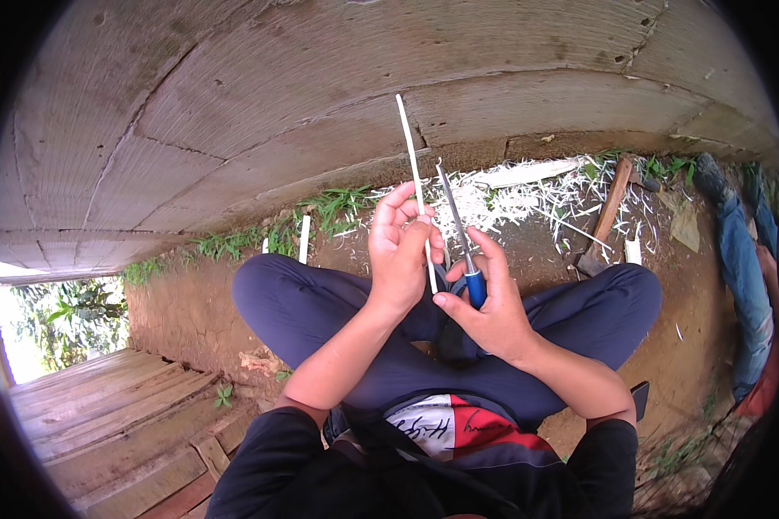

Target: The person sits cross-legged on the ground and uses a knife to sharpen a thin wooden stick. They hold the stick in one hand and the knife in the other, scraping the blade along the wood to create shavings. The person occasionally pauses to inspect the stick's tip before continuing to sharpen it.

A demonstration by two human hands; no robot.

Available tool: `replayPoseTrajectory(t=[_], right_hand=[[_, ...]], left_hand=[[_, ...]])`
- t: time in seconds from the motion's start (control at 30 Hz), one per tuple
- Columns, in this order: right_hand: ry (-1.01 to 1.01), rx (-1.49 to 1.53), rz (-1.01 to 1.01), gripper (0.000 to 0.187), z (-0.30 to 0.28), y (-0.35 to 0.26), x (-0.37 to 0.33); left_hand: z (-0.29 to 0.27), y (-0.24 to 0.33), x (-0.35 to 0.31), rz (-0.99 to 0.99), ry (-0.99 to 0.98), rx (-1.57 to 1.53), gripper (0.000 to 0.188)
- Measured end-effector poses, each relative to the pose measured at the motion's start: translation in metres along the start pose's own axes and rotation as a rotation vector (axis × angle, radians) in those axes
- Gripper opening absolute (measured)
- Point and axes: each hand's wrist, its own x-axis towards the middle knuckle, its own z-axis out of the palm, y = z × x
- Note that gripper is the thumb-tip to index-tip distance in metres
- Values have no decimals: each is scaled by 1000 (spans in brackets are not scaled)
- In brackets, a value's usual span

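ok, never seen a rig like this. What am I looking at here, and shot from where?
There's no machine: these are a seated person's bare hands. The single picture comes from a fisheye camera worn on the head, looking down, so straight edges bend near the rim. The left hand holds a thin white stick; the right hand grips a blue-handled tool. On the dirt ground ahead lie white shavings and, farther right, a wooden-handled tool.

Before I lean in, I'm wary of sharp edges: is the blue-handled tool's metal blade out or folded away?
Out: the long blade stands bare beyond the blue handle, held in the right hand.
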Motion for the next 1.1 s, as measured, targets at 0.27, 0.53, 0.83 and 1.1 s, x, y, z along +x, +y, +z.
replayPoseTrajectory(t=[0.27,0.53,0.83,1.1], right_hand=[[50,152,48,70,7,13,2],[64,209,144,68,11,12,3],[37,146,25,71,11,29,10],[6,187,69,62,2,20,6]], left_hand=[[8,-8,-3,-80,28,-30,29],[3,-11,-2,-206,33,31,28],[-2,-20,-5,-245,-22,-1,24],[2,-28,-4,-207,8,64,22]])
